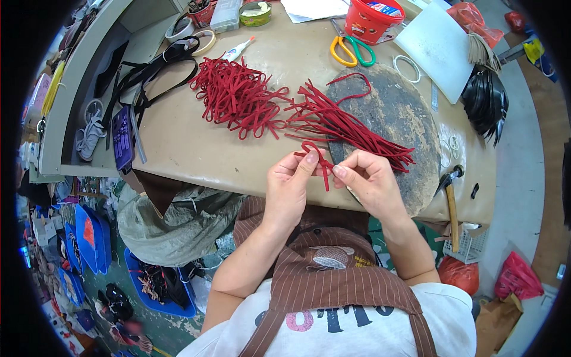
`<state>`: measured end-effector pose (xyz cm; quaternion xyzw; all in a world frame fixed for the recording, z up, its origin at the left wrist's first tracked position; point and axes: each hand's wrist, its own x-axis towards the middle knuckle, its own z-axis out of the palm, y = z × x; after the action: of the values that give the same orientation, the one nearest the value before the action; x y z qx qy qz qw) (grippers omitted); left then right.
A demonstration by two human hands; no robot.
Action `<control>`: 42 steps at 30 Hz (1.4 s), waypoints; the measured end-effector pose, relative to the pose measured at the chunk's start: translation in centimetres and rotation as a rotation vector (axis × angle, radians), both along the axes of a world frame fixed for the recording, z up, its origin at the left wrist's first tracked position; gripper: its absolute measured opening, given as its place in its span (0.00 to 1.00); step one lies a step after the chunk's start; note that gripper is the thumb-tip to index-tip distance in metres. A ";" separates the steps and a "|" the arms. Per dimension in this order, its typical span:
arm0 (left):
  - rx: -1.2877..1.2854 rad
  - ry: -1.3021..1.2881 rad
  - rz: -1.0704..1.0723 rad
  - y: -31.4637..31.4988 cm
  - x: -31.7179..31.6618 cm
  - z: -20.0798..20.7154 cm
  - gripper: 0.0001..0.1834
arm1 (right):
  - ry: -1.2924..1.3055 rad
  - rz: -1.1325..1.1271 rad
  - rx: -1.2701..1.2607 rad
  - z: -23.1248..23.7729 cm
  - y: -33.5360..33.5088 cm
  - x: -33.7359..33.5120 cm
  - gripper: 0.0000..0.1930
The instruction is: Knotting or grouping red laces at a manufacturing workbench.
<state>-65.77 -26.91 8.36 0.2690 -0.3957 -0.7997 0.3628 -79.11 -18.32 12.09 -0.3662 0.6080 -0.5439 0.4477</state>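
My left hand point(289, 185) pinches a short red cord point(325, 179) between thumb and fingertips, just in front of the table's near edge. Against its other side my right hand point(372, 185) is closed in a pinch too, the two hands close together. The cord is looped, with a loop up top and an end hanging down; the crossing is partly hidden by my fingers. Beyond my hands lies a bundle of long straight red cords point(357, 128), partly on a round, worn dark board point(410, 143). Left of it sits a pile of looped red cords point(235, 98).
Scissors with yellow and green handles point(352, 52) lie near a red tub point(373, 22). A glue tube point(238, 50) and black straps point(156, 70) are farther left. A hammer point(452, 208) sits at the right edge, below a white sheet point(439, 50). Blue bins point(159, 297) stand on the floor.
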 end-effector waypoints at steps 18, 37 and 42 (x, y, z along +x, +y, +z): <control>0.096 -0.080 -0.640 -3.5 0.6 5.7 0.08 | -0.148 0.012 -0.285 3.1 -0.8 -2.7 0.13; 0.358 -0.042 -0.598 -3.1 1.0 5.7 0.08 | -0.064 -0.045 -0.190 2.9 0.2 0.4 0.07; 0.023 -0.165 -0.497 -2.8 0.3 5.2 0.07 | -0.103 -0.043 -0.092 3.1 -0.4 -0.2 0.04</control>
<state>-65.46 -29.69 13.59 0.2319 -0.4687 -0.8441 0.1186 -79.34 -18.74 15.19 -0.3447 0.5661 -0.5989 0.4495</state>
